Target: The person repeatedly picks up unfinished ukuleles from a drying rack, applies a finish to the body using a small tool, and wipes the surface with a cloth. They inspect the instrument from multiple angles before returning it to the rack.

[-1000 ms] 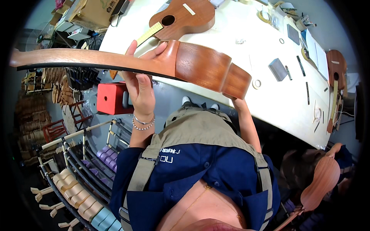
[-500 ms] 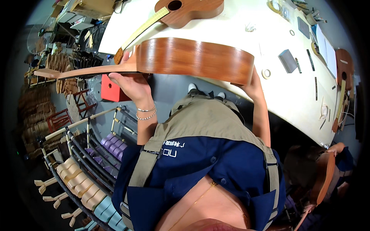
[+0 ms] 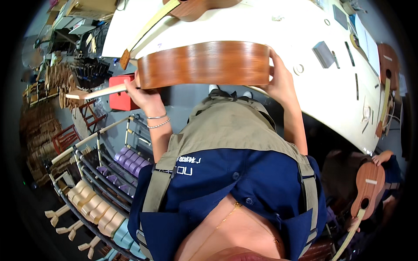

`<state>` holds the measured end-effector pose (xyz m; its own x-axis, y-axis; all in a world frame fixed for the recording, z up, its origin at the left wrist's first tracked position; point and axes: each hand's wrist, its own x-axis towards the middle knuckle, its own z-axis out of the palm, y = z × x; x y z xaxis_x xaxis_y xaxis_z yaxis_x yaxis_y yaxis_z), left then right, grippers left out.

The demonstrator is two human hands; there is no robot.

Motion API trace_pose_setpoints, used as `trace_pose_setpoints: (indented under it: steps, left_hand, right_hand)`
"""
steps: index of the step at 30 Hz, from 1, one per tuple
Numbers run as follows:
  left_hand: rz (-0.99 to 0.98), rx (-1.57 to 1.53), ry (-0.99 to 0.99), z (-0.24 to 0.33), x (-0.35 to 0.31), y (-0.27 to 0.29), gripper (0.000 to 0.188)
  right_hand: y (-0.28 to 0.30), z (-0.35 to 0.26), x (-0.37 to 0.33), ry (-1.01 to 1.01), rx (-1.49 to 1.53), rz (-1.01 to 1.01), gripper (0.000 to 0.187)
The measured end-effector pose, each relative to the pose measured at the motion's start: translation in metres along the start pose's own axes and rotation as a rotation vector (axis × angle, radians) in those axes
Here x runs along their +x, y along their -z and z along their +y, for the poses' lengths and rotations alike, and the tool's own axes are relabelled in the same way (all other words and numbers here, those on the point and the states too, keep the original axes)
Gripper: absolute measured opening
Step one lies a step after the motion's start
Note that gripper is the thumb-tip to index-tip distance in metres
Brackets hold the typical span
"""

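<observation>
Across the top and right of the frame: white table (image 3: 320,108), its near edge slanting down to the right. Lower centre: dark blue shirt (image 3: 217,169) with a grey-brown apron (image 3: 235,124) over it. Lower left: rack (image 3: 115,125) of pale and dark rods, bearing wavy blocks (image 3: 89,200) in tan, purple and light blue. Upper centre: held ukulele (image 3: 204,64), reddish-brown, body seen edge-on with its glossy side toward the camera, neck pointing left.

Lower right: co-worker's ukulele (image 3: 369,191), face visible, neck toward the bottom edge; a co-worker's hand (image 3: 383,157) at its body. Top centre: second ukulele (image 3: 198,9) lying on the table, partly cut off by the frame.

Hands well apart, both on the held ukulele. Left hand (image 3: 146,96) closed round the neck beside the body, thumb on the near side, other fingers mostly hidden. Right hand (image 3: 279,82) curved against the opposite end of the body; exact finger contact cannot be told.

Upper right, on the table: grey block (image 3: 323,55); near it, smaller, a pale ring (image 3: 298,69).
</observation>
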<state>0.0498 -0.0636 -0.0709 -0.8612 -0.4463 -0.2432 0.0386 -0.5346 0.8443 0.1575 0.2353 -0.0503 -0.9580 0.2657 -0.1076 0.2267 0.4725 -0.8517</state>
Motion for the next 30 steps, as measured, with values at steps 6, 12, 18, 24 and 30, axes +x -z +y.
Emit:
trace_pose_setpoints:
  steps: [6,12,18,24,30]
  left_hand:
    - [-0.353,-0.103,0.233,-0.041,0.037,0.068,0.041]
    - [-0.421,-0.226,0.439,-0.057,0.015,0.073,0.04]
    - [-0.381,-0.234,0.471,-0.052,0.008,0.077,0.04]
    - [-0.343,-0.217,0.474,-0.043,0.011,0.078,0.04]
    - [-0.317,-0.196,0.464,-0.031,0.018,0.076,0.041]
  right_hand:
    - [-0.004,-0.028,0.0,0.497,0.055,0.068,0.098]
    - [-0.019,-0.035,0.005,0.595,0.306,-0.084,0.097]
    - [-0.019,-0.037,0.005,0.721,0.275,-0.048,0.085]
    - [-0.026,-0.023,0.01,0.765,0.369,-0.064,0.062]
    - [-0.029,-0.016,0.011,0.78,0.491,-0.085,0.063]
